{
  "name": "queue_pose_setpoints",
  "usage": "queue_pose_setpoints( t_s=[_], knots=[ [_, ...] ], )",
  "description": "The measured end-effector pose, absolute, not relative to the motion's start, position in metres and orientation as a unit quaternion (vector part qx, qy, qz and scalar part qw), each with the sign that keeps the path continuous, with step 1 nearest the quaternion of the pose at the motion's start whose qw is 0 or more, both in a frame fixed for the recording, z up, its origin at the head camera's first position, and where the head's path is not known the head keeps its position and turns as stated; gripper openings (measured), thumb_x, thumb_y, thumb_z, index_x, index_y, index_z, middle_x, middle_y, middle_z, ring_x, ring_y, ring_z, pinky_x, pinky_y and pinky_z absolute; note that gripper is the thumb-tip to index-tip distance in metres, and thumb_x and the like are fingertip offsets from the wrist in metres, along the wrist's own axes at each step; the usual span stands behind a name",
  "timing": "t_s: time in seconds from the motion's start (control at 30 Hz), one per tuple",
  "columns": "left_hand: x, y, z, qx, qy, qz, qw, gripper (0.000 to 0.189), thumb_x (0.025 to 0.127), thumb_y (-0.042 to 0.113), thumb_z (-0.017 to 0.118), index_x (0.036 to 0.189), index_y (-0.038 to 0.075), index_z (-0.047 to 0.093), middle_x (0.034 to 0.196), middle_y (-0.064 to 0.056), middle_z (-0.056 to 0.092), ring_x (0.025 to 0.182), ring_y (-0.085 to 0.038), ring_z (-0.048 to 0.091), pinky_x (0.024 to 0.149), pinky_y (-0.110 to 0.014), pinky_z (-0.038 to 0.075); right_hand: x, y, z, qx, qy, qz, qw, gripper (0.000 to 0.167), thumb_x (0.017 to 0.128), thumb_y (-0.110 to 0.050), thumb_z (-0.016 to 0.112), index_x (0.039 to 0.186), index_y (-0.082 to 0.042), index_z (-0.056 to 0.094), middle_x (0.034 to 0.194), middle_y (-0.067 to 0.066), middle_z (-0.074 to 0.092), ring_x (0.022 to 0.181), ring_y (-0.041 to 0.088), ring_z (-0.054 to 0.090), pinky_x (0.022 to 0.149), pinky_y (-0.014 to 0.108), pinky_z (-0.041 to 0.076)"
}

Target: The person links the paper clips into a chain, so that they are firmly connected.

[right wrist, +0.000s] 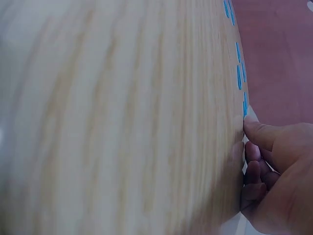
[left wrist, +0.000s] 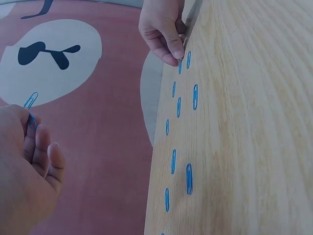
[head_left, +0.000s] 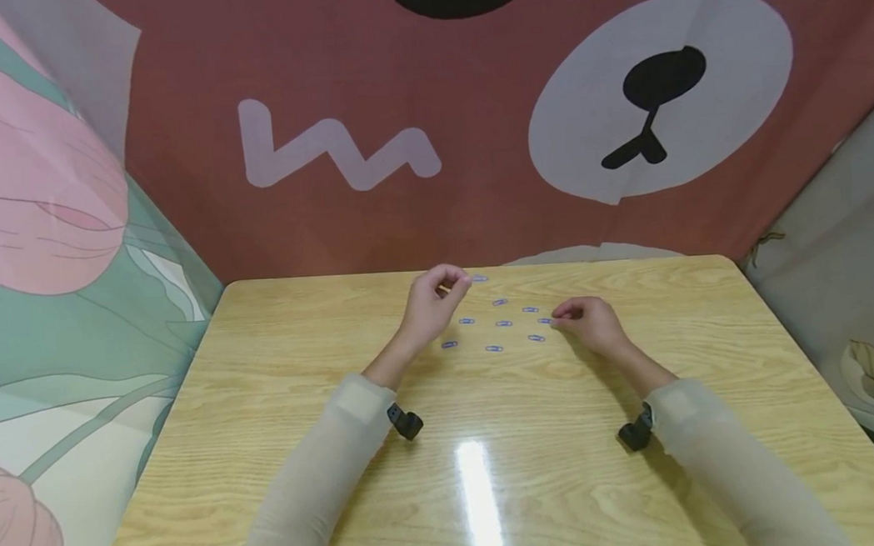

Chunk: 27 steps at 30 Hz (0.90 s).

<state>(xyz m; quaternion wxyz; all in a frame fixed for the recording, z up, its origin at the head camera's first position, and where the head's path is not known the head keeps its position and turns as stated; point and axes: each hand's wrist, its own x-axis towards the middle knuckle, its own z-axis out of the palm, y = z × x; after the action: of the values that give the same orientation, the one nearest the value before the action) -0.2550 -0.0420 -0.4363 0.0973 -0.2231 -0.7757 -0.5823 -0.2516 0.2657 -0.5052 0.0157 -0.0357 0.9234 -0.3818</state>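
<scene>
My left hand (head_left: 427, 307) is raised above the far part of the table, pinching a blue paper clip (left wrist: 31, 100) between thumb and forefinger. The clip sticks out past the fingertips. At the right side of the scattered clips, my right hand (head_left: 594, 323) is low over the tabletop. Its thumb and forefinger pinch the near end of another blue paper clip (head_left: 545, 321), partly hidden by the fingertips. Several more blue paper clips lie apart between and below the hands, among them a middle paper clip (head_left: 504, 324) and a front paper clip (head_left: 493, 349).
The wooden table (head_left: 321, 338) ends at a reddish curtain (head_left: 478, 212) with a cartoon bear face. A flowered curtain (head_left: 50, 330) hangs at the left. Small black cameras sit on both wrists. A bright reflection (head_left: 481, 496) falls on the near tabletop.
</scene>
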Motion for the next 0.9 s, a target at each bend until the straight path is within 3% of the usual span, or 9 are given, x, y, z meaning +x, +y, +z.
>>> queue_pose_setpoints(
  t_s=[0.9],
  knots=[
    [-0.256, -0.037, -0.442, -0.239, -0.772, -0.582, 0.089, 0.020, 0.103, 0.017, 0.063, 0.102, -0.002, 0.069, 0.094, -0.007, 0.068, 0.085, -0.016, 0.060, 0.071, -0.025, 0.048, -0.257, 0.251, -0.499, -0.030, 0.941, -0.335, 0.041, 0.012, 0.099, -0.014, 0.067, 0.098, -0.004, 0.073, 0.088, 0.007, 0.066, 0.081, 0.023, 0.057, 0.073, 0.035, 0.044]
  ],
)
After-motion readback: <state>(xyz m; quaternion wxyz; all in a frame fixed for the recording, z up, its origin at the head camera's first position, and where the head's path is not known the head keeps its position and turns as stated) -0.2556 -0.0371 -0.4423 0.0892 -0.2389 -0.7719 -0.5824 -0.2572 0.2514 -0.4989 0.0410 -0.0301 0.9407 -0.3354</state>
